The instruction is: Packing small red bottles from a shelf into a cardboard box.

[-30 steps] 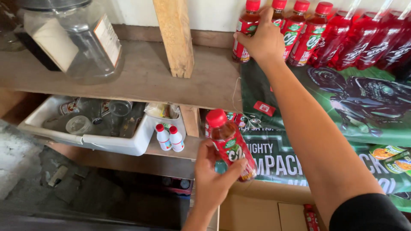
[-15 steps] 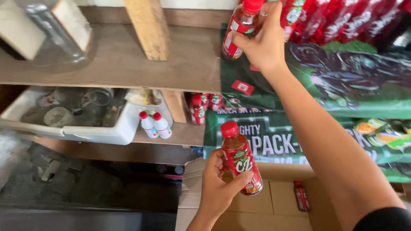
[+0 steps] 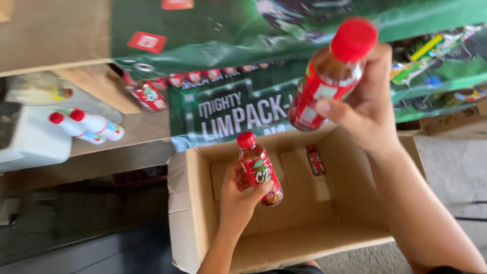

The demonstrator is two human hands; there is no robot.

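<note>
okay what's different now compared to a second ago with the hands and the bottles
The right hand took a red-capped bottle off the shelf and brought it down. The left hand lowered its bottle into the open cardboard box. Both grips held throughout.

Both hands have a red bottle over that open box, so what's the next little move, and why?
Probably lower the left hand and set its red-capped bottle on the floor of the cardboard box. That bottle is already inside the open box, which looks nearly empty. The right hand's bottle is higher up.
</note>
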